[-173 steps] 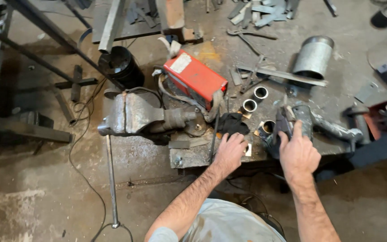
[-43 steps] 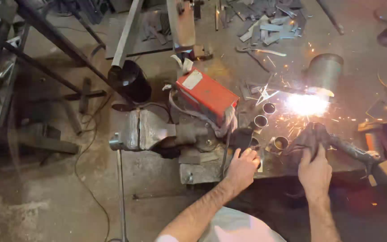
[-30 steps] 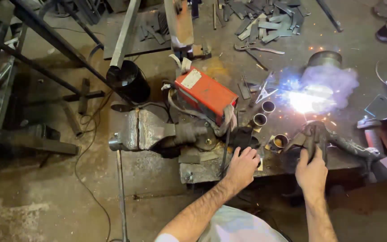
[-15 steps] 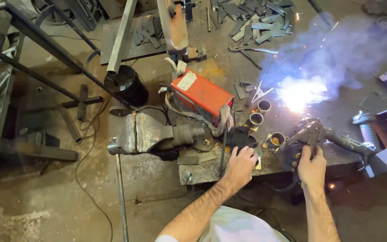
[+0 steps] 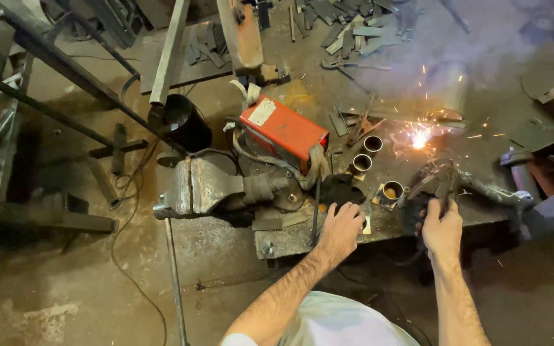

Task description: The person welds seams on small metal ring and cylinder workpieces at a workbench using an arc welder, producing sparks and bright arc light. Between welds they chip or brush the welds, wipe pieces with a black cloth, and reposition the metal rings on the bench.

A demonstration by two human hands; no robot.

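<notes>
My right hand (image 5: 442, 229) is closed around a dark welding electrode holder (image 5: 436, 184) at the bench's front edge. Its tip points up toward a small burst of orange sparks (image 5: 419, 138) on the metal bench top (image 5: 290, 240). My left hand (image 5: 341, 225) lies flat on the bench with its fingers apart, touching a dark lump (image 5: 340, 190) and a small pale plate (image 5: 367, 225). Three short steel tube pieces (image 5: 373, 144), (image 5: 361, 163), (image 5: 392, 191) stand upright between my hands and the sparks.
A red welding machine (image 5: 283, 131) sits left of the tubes, with a heavy grey bench vise (image 5: 209, 188) beside it and a black bucket (image 5: 184, 122) behind. Metal offcuts (image 5: 347, 29) litter the floor above. A steel cylinder (image 5: 451, 90) stands in drifting smoke.
The bright white arc flash has died down to a few orange sparks, and the smoke has drifted up and thinned. Both hands stay roughly where they were.
</notes>
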